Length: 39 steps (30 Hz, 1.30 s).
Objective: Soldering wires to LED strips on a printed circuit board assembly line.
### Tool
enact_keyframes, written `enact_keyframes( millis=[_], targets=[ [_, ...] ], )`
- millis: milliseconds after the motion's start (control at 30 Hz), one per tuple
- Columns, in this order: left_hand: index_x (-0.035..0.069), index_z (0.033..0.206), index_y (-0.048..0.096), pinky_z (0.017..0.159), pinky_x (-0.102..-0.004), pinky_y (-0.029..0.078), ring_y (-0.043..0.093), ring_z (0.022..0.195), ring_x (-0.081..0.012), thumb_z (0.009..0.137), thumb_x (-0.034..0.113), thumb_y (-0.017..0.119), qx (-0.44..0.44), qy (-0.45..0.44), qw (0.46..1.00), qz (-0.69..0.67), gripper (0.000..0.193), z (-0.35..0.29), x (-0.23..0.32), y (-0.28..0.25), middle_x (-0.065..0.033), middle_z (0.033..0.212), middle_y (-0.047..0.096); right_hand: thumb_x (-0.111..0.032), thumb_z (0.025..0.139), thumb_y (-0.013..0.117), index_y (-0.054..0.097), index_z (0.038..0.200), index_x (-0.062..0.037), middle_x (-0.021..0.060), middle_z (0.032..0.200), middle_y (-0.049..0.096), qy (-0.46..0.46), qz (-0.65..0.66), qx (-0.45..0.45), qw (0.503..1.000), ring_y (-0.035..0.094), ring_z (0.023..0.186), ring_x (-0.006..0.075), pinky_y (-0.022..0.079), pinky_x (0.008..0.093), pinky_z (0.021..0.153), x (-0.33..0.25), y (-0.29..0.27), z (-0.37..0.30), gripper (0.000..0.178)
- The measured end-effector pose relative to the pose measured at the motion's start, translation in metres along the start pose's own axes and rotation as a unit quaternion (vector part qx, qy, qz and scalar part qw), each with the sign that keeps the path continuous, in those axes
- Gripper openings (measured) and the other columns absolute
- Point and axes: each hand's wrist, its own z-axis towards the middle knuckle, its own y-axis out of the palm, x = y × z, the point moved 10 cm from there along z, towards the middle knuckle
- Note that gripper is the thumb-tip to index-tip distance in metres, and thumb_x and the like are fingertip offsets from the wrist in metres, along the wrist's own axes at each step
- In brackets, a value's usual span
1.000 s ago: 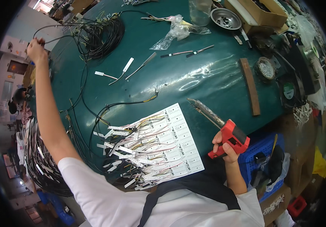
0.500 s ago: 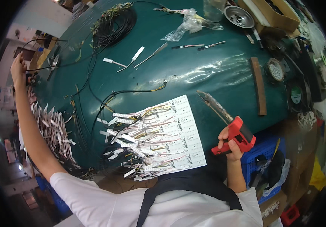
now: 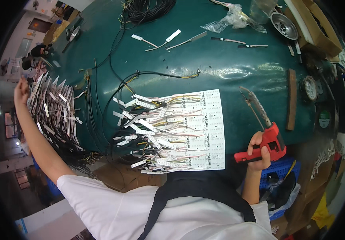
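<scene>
My right hand point(image 3: 258, 154) grips a red-and-black soldering gun point(image 3: 275, 144), its long metal tip point(image 3: 260, 108) pointing up and left over the table. To the left of the tip lies a white circuit board panel point(image 3: 215, 138), with several rows of thin coloured wires and small white strips along its left part. My left hand point(image 3: 22, 92) is stretched far out to the left, fingers curled, beside a pile of white boards with wires point(image 3: 54, 110). What it holds, if anything, I cannot make out. A black cable point(image 3: 160, 73) with bared yellow ends runs above the panel.
The green table point(image 3: 228, 52) carries a black cable coil point(image 3: 148, 12), loose white strips point(image 3: 173, 36) and a plastic bag point(image 3: 236, 18). At the right are a brown bar point(image 3: 291, 100), a metal dish point(image 3: 283, 26) and a cardboard box point(image 3: 320, 32). A blue crate point(image 3: 294, 168) stands lower right.
My left hand has come down toward the pile; the black cable that was in it no longer shows there. The view has shifted, and my right hand still holds the soldering gun.
</scene>
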Motion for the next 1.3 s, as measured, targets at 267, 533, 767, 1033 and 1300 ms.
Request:
enact_keyframes(
  millis=[267,533,767,1033,1300],
  targets=[
    [0.011,0.118,0.061,0.086,-0.0428,0.048,0.059,0.103,-0.0354,0.083,0.016,0.061,0.109,0.317,0.412,0.847,0.036,-0.058,-0.160,0.111,-0.0181,0.113,0.061,-0.011,0.085,0.057,0.029,0.128,0.0080,0.0103,0.091,0.041,-0.020,0.101,-0.005,0.995,0.042,0.083,0.0167,0.050,0.0205,0.050,-0.018,0.015,0.012,0.056],
    [0.008,0.110,0.062,0.086,-0.0369,0.048,0.059,0.103,-0.0297,0.086,0.016,0.063,-0.368,0.414,0.591,0.587,0.025,-0.145,-0.385,0.529,-0.0111,0.110,0.061,-0.009,0.085,0.058,0.038,0.116,0.0029,0.0049,0.086,0.036,-0.068,0.231,0.018,0.970,0.039,0.081,0.0139,0.048,0.0217,0.056,-0.021,-0.026,0.024,0.038],
    [0.004,0.124,0.050,0.081,-0.0409,0.049,0.058,0.099,-0.0333,0.085,0.038,0.063,-0.255,0.536,0.627,0.505,0.054,-0.102,-0.453,0.672,-0.0156,0.113,0.057,-0.010,0.086,0.055,0.039,0.114,0.0001,0.0042,0.086,0.038,-0.096,0.279,0.046,0.954,0.038,0.080,0.0137,0.047,0.0219,0.059,-0.026,-0.024,0.027,0.034],
    [0.026,0.124,0.054,0.076,-0.0489,0.053,0.061,0.094,-0.0394,0.079,0.042,0.066,-0.250,0.441,0.635,0.583,0.050,-0.030,-0.474,0.750,-0.0182,0.113,0.058,-0.012,0.085,0.058,0.034,0.131,-0.0012,0.0057,0.086,0.042,-0.099,0.267,0.038,0.958,0.043,0.080,0.0150,0.048,0.0230,0.059,-0.026,-0.029,0.031,0.054],
    [0.001,0.107,0.048,0.072,-0.0407,0.060,0.064,0.092,-0.0290,0.090,0.009,0.060,-0.201,0.256,0.945,-0.039,0.023,0.075,-0.338,0.704,-0.0155,0.105,0.059,-0.013,0.084,0.060,0.031,0.136,-0.0021,0.0059,0.085,0.044,-0.093,0.270,0.031,0.958,0.045,0.078,0.0151,0.049,0.0233,0.059,-0.024,-0.030,0.030,0.060]
  ],
)
